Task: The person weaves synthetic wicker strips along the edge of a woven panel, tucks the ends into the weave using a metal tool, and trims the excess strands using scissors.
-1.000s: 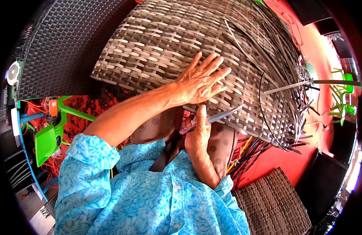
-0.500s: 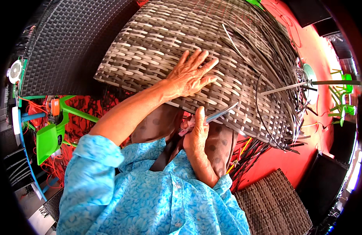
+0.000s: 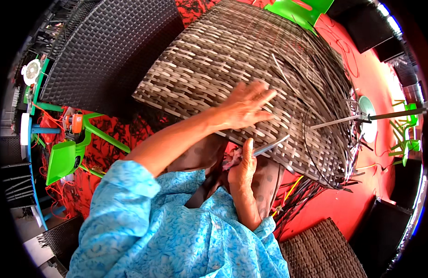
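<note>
A large panel woven from brown and grey strips (image 3: 195,69) lies across my lap, loose strip ends (image 3: 332,92) bunched along its right side. My left hand (image 3: 248,104) rests open on the weave with fingers spread, slightly blurred. Close to the panel's near edge, my right hand (image 3: 243,169) is closed, thumb up, around a knife-like tool with a slim metal blade (image 3: 272,145). The blade points up and right, its tip over the edge of the weave. Pinkish cloth (image 3: 232,158) shows beside the right fingers; the tool's handle is mostly hidden.
A dark woven panel (image 3: 114,51) stands at the left, above a green chair-like piece (image 3: 61,162). Another brown woven piece (image 3: 323,252) lies at lower right on the red floor (image 3: 311,211). A green seat (image 3: 302,11) is at the far edge; loose dark strips (image 3: 292,199) lie right of my legs.
My left hand has slid a little over the weave. The whole view has shifted, so the panel and both hands appear lower and further right. My right hand keeps its hold on the blade tool.
</note>
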### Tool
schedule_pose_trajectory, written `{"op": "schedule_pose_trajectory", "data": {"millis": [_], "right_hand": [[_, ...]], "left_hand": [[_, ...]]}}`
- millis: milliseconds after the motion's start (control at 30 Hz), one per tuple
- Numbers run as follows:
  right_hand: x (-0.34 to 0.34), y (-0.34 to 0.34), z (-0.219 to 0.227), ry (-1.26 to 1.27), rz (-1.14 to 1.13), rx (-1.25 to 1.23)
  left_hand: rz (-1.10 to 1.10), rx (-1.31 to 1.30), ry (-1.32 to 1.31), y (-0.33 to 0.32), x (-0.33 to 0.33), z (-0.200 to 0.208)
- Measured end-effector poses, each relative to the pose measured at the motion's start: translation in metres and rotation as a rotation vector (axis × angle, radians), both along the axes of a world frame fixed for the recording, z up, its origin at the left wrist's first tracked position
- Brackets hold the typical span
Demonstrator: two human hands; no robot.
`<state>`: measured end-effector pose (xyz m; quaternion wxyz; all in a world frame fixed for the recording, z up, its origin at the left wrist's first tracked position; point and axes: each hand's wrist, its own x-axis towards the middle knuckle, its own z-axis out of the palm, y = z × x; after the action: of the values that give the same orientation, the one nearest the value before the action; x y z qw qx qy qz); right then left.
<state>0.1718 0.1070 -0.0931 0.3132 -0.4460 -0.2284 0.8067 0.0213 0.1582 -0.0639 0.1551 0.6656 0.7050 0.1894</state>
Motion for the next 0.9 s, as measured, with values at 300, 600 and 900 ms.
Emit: {"op": "schedule_pose_trajectory", "data": {"millis": [300, 600, 900], "right_hand": [[0.001, -0.004, -0.004, 0.059, 0.005, 0.004], [-0.004, 0.000, 0.007, 0.071, -0.077, -0.066], [0.001, -0.005, 0.004, 0.044, 0.018, -0.043]], "left_hand": [[0.151, -0.088, -0.043, -0.044, -0.079, -0.005], [0.279, -0.079, 0.298, -0.047, -0.095, -0.023], [0.225, -0.058, 0.215, 0.013, -0.050, 0.008]]}}
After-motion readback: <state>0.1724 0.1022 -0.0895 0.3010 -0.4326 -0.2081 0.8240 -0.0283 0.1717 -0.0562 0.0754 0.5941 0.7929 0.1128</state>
